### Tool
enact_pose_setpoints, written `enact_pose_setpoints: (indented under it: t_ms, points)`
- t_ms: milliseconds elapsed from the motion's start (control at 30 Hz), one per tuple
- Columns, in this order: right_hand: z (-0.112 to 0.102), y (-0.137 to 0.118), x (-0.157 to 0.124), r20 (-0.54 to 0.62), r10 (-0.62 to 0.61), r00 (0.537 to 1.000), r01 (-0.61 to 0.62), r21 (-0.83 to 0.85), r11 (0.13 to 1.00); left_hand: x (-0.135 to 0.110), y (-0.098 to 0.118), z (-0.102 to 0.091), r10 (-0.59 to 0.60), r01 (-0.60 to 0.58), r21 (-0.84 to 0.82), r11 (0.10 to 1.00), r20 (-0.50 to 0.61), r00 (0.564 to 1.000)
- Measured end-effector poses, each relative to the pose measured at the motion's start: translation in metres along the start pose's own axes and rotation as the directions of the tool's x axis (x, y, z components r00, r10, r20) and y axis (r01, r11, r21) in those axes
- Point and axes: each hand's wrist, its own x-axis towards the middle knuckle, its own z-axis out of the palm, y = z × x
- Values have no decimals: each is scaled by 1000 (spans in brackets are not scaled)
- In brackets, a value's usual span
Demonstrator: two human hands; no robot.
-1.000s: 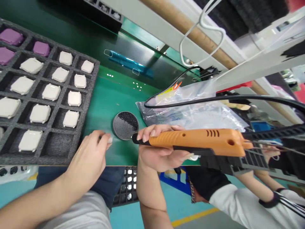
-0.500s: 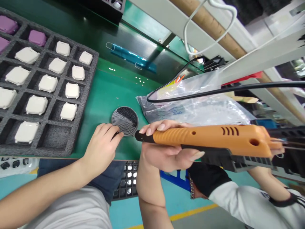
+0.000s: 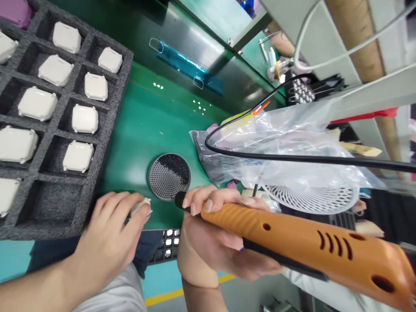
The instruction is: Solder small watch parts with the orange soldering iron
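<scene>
Closed around a whitish piece, mostly hidden by the fingers, my left hand is over the bench's front edge beside the foam tray. The piece's pale edge resembles the white watch cases in the tray. My right hand grips an orange electric screwdriver, its black nose pointing left. That nose overlaps the lower rim of a round perforated dish in view; whether they touch I cannot tell. Tiny black screws cover the dish's upper right part.
The black foam tray with white cases and a purple case occupies the left. Plastic bags lie right of the dish, crossed by a black cable. A blue translucent strip and small white bits lie farther back.
My left hand has moved left and down from the dish, and a whitish piece now shows in its fingers. The screwdriver has tilted, its rear end lower. The view has shifted.
</scene>
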Motion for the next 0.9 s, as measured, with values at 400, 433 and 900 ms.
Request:
enact_pose_setpoints:
  t_ms: [400,433,900]
  points:
    - [0,4,5,41,-3,999,4,-38,999,4,-7,4,35,-40,-129,991,-42,999]
    - [0,4,5,38,-8,999,9,-46,999,4,-7,4,34,-39,-131,991,-42,999]
    - [-2,-2,6,100,-23,995,30,-67,997,4,-7,3,32,-43,-165,985,-71,997]
